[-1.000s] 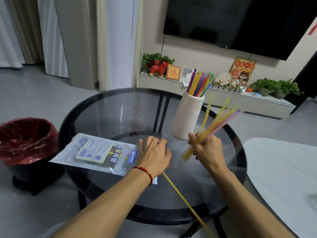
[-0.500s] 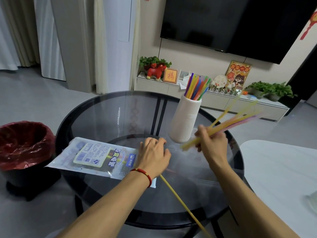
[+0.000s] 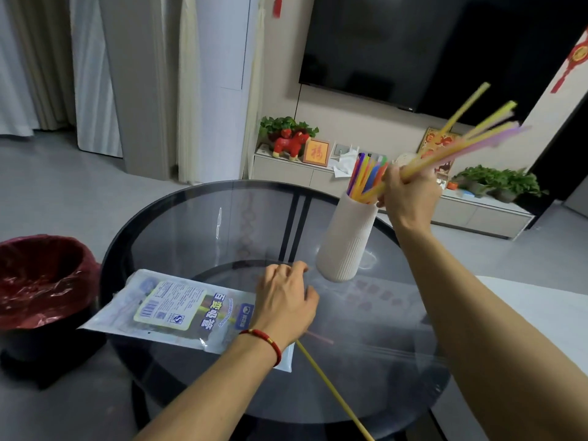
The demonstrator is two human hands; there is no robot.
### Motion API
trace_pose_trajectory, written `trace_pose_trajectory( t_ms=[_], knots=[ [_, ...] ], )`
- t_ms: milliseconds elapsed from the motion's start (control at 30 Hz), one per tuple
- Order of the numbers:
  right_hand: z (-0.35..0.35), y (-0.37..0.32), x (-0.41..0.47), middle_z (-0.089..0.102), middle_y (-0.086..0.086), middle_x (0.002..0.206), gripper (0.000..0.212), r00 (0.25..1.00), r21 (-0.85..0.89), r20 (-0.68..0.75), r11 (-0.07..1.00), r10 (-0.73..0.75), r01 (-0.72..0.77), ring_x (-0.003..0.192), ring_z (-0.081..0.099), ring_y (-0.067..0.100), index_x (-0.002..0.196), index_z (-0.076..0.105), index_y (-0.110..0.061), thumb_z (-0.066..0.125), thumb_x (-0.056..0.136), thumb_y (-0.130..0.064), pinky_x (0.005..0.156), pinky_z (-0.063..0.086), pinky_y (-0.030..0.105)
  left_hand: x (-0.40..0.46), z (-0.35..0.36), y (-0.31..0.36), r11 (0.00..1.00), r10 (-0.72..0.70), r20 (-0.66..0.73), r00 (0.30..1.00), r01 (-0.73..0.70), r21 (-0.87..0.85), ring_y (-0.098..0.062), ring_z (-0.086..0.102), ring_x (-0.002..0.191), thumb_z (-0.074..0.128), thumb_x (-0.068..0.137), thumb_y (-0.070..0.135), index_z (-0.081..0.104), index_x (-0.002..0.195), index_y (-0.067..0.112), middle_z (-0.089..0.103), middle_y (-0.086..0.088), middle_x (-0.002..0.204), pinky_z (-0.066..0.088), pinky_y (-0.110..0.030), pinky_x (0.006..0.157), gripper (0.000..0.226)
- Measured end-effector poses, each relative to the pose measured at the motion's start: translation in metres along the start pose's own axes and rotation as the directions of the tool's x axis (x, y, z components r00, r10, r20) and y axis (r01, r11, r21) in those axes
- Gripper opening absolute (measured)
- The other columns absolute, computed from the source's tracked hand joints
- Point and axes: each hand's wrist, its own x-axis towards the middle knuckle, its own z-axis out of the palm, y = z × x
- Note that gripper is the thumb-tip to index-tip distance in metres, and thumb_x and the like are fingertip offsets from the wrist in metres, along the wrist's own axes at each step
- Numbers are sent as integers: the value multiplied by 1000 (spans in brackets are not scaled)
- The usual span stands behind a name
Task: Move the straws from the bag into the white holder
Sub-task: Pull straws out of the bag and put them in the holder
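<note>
A white ribbed holder (image 3: 347,237) stands on the round glass table (image 3: 197,224) with several colourful straws (image 3: 366,175) in it. My right hand (image 3: 409,192) is raised beside the holder's mouth, gripping a bundle of yellow and pink straws (image 3: 471,135) that slants up to the right; their lower ends reach the rim. The clear straw bag (image 3: 178,310) lies flat at the table's left front. My left hand (image 3: 284,303) rests on the bag's right end, fingers spread. One yellow straw (image 3: 334,393) runs from under that hand toward the front edge.
A bin with a red liner (image 3: 41,281) stands on the floor left of the table. A white table (image 3: 556,313) sits at the right. A TV cabinet (image 3: 461,211) with plants and ornaments lines the far wall.
My right hand has lifted the straw bundle from low over the table up to the holder's mouth. The left hand and bag have stayed put.
</note>
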Motion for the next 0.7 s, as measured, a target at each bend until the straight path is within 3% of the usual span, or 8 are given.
trace_pose_trajectory(
  t_ms=[200,333,433,600,700],
  knots=[
    [13,-12,6,76,20,84,29,981,-210,172,976,89,-51,73,75,35,85,72,4,59,91,-22,70,66,48,0,-2,-2,1000,-19,22,1000,19,16,-25,40,125,47,96,33,46,133,20,59,-7,125,38,-42,105,40],
    [13,-25,10,78,21,84,32,955,-281,251,956,155,-81,77,78,36,90,76,1,66,91,-30,74,67,50,0,-2,-1,1000,-23,43,999,22,17,-26,39,127,48,96,31,44,137,21,58,-7,128,38,-43,107,43],
    [8,-33,13,77,18,75,38,969,-288,209,955,132,-68,71,78,34,83,75,2,68,86,-35,73,67,49,-1,-3,-1,1000,-28,46,999,28,8,-26,38,129,49,95,31,44,137,21,58,-7,130,38,-44,107,44],
    [0,-44,14,76,22,82,45,995,-295,98,954,-31,58,74,75,33,86,72,6,69,90,-39,73,64,51,-1,-5,0,999,-36,50,998,36,0,-27,38,129,49,95,30,44,138,20,57,-8,131,39,-44,107,44],
    [-1,-46,15,77,23,88,41,988,-291,148,953,-39,81,81,77,37,92,72,7,65,98,-33,78,64,50,-2,-6,1,999,-41,58,997,41,1,-27,39,130,49,95,29,44,138,20,57,-9,131,41,-44,106,44]
  ],
)
